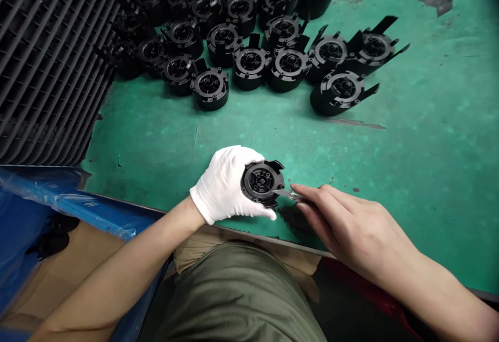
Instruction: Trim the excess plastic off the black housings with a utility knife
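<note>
Wrapped in a white glove, my left hand [230, 186] grips a round black plastic housing [262, 181] near the front edge of the table. The housing's ringed face with its small central hub points up at me, and tabs stick out from its rim. My bare right hand [343, 217] pinches a small knife [286, 194] with a thin metal blade. The blade's tip lies over the lower right part of the housing's face; whether it touches the plastic I cannot tell. My fingers hide most of the knife's handle.
Several similar black housings [210, 87] stand across the back of the green table [436, 139]. A dark slatted rack [50, 61] rises at the left. Below it, a cardboard box [58, 274] lined with blue plastic holds black parts. Dark shavings [298, 220] lie by the table's front edge.
</note>
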